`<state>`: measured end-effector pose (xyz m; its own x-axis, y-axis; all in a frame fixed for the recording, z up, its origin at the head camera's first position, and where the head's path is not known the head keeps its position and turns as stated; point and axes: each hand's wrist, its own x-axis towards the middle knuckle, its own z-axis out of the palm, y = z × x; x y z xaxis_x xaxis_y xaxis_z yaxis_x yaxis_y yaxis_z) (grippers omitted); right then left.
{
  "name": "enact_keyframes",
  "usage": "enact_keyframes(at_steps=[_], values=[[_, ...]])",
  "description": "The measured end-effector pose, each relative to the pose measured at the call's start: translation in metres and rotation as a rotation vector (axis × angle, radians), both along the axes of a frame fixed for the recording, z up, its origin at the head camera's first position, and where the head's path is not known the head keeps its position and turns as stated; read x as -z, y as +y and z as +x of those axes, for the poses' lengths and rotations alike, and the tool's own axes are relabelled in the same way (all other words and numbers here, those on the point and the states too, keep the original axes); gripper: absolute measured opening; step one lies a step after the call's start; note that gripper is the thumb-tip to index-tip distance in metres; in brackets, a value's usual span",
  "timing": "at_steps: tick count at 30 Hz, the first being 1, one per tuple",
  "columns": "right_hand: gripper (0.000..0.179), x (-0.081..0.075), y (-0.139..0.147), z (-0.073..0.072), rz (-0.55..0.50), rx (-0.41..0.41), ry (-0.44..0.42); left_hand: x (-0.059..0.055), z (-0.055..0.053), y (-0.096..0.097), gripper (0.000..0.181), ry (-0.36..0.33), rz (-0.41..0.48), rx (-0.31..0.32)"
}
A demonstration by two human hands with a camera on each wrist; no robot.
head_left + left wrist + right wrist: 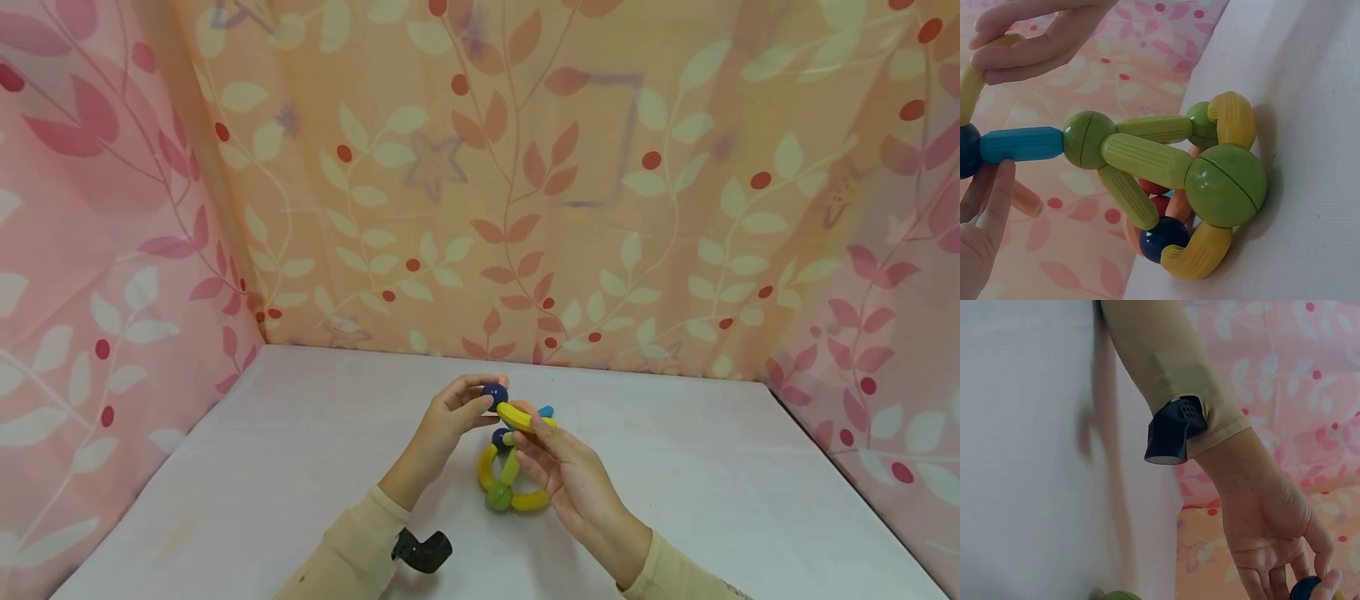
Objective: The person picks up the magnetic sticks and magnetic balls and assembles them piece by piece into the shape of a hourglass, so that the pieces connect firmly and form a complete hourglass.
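Note:
My left hand [442, 421] pinches a dark blue ball [494, 396] at the top of a toy built of coloured balls and rods. In my right hand [581, 475] is a curved yellow rod [519, 416], its end against that ball. In the left wrist view, a blue rod [1022, 145] joins the dark blue ball [967, 150] to a green ball [1089, 140]. A peach rod [1027, 199] sticks out beside the left fingers. Green rods [1147, 159] spread down to a base with a larger green ball [1225, 185] and curved yellow rods [1200, 251].
The toy's base stands on a white-covered table [300, 467]. A black wrist camera [423, 552] juts from the left sleeve. Leaf-patterned curtains [510, 183] enclose the table at the back and both sides.

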<state>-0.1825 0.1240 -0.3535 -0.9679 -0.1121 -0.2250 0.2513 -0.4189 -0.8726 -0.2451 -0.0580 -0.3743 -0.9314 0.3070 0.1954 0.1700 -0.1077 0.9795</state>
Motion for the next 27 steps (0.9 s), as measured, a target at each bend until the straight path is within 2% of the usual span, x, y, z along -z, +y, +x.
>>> enact_keyframes(at_steps=[5,14,27], values=[[0.047,0.001,0.002,-0.001,0.039,-0.011,0.011,0.001,0.002,0.0,0.04,-0.003,0.003,0.003],[0.042,0.004,0.008,-0.002,0.055,-0.045,-0.017,0.002,0.003,0.001,0.039,-0.015,0.01,-0.001],[0.041,0.003,0.011,-0.007,0.084,-0.031,0.012,0.001,0.0,0.001,0.041,0.001,-0.009,-0.002]])
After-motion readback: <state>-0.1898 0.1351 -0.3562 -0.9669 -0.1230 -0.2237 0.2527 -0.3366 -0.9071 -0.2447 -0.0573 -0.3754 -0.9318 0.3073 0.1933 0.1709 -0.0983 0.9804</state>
